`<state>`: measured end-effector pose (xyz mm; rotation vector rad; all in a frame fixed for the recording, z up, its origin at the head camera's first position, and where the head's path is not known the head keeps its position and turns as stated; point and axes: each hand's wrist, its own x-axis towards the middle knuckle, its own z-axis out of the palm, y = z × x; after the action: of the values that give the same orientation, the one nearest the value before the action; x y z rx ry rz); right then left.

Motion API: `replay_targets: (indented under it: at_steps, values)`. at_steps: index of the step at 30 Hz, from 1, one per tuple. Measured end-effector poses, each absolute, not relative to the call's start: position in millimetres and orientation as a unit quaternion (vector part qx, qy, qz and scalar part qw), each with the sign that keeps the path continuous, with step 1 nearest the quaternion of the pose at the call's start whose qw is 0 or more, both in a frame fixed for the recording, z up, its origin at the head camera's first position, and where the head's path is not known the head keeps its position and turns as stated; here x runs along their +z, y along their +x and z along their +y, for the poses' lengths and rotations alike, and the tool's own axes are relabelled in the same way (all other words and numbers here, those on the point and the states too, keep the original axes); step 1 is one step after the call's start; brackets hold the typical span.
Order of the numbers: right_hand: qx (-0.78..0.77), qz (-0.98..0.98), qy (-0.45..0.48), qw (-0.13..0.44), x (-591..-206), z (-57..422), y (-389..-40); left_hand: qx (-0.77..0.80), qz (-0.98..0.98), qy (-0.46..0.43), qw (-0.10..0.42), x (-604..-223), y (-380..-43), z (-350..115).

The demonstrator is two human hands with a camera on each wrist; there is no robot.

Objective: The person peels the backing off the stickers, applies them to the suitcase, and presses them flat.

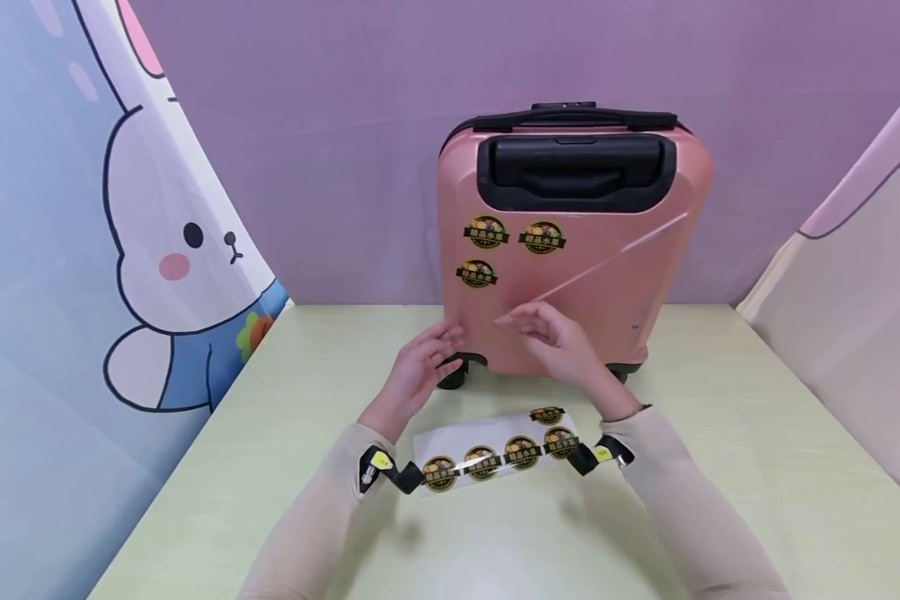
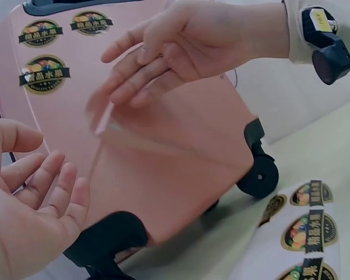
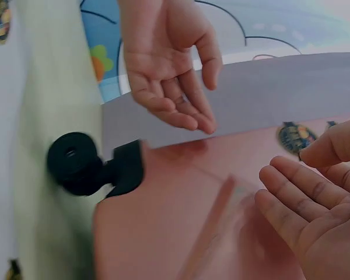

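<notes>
Some of the glossy pink suitcase is hidden from me behind the left hand and right hand, fingers released.

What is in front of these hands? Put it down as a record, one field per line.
Main item: pink hard-shell suitcase with black wheels, standing upright
Support: pale yellow-green tabletop
Stuck on: three round black-and-gold fruit stickers, left part of the suitcase's face
In front: flat white sheet bearing at least five similar stickers
Near the suitcase's lower left edge: left hand, fingers loosely bent; contact unclear
Before its lower face: right hand, no sticker visible in it
</notes>
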<state>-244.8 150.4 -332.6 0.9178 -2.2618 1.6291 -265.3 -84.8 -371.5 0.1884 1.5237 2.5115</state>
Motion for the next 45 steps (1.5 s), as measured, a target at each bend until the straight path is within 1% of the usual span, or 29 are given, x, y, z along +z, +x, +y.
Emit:
replay_targets:
  at_steps: [3,9,18,26,31,38,42,45]
  values:
    - [0.544,-0.776,0.304,0.100,-342,156,-241,0.843,0.524,0.069,0.103,-378,-265,-84]
    - [0.543,-0.789,0.280,0.064,-361,164,-236,0.828,0.542,0.073,0.124,-391,-263,-79]
    - [0.523,-0.800,0.288,0.059,-383,172,-230,0.800,0.576,0.088,0.143,-416,-262,-71]
    - [0.493,-0.826,0.269,0.049,-404,178,-230,0.754,0.609,0.119,0.215,-438,-265,-63]
    - [0.464,-0.844,0.264,0.046,-412,182,-229,0.717,0.640,0.140,0.238,-445,-265,-60]
    - [0.439,-0.862,0.253,0.023,-425,191,-230,0.692,0.664,0.149,0.239,-446,-262,-53]
    - [0.431,-0.868,0.245,0.028,-429,196,-229,0.682,0.676,0.152,0.233,-445,-262,-49]
    - [0.425,-0.873,0.236,0.032,-431,201,-228,0.664,0.696,0.164,0.217,-447,-264,-47]
